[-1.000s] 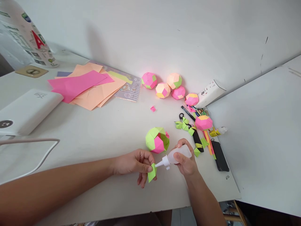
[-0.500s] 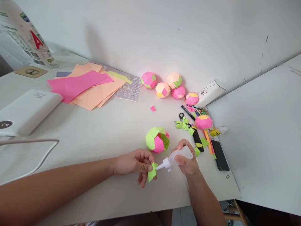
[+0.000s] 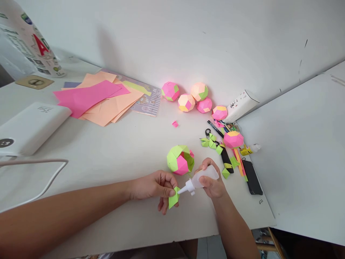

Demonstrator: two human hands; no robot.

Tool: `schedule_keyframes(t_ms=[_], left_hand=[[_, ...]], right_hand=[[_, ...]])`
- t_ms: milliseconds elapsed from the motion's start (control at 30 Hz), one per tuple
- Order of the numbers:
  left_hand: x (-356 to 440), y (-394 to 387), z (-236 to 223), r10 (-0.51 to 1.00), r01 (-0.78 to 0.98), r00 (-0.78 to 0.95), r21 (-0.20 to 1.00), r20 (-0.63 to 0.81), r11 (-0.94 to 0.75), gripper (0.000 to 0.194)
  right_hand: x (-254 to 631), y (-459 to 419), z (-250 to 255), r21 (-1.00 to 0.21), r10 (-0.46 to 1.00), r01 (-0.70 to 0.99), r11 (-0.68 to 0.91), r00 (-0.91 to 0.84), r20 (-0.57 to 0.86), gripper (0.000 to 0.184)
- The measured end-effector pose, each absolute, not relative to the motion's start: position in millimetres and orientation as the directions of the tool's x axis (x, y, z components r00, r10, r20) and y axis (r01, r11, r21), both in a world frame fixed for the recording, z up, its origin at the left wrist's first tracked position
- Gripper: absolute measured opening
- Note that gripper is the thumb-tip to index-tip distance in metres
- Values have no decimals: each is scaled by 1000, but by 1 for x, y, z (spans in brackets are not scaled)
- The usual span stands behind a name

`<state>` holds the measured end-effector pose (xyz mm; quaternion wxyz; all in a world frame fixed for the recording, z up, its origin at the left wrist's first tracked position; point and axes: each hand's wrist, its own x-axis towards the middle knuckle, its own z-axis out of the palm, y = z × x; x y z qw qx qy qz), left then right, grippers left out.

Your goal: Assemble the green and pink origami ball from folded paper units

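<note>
Between thumb and fingers, my left hand [image 3: 161,190] pinches a folded green paper piece [image 3: 173,199] above the table's front part. My right hand [image 3: 212,180] is wrapped round a translucent white glue bottle [image 3: 198,179], tilted so that its narrow nozzle meets the green piece near its upper edge. Whether glue is coming out is too small to tell. Just beyond both hands sits a green and pink paper ball [image 3: 180,160] with an opening on its right side. A small pink folded piece [image 3: 175,123] lies farther back.
Several finished-looking paper balls [image 3: 186,103] stand along the wall. Loose green pieces [image 3: 212,142], a marker [image 3: 215,128], a yellow-labelled tube [image 3: 249,149] and a black case [image 3: 252,177] lie at right. Paper sheets [image 3: 99,97], a white power bank [image 3: 35,126] and a bottle [image 3: 35,43] are at left.
My right hand has shifted slightly left with the glue bottle, so the nozzle tip lies a little farther over the green piece. My left hand has hardly moved.
</note>
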<state>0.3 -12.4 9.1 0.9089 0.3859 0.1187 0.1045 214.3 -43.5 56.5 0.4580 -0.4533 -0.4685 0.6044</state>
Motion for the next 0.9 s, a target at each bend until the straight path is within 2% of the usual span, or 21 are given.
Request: schedule_keyframes(t_ms=[467, 633, 900], left_hand=[[0, -12, 6, 294, -118, 947, 713, -128, 692, 26], [-1, -11, 9, 302, -120, 943, 704, -139, 700, 27], [-1, -12, 9, 298, -110, 943, 708, -147, 698, 28]], right_hand=[[220, -47, 57, -993, 983, -108, -40, -183, -19, 36], [219, -49, 59, -996, 971, -87, 2, -240, 23, 33], [219, -51, 61, -995, 975, -48, 86, -201, 94, 31]])
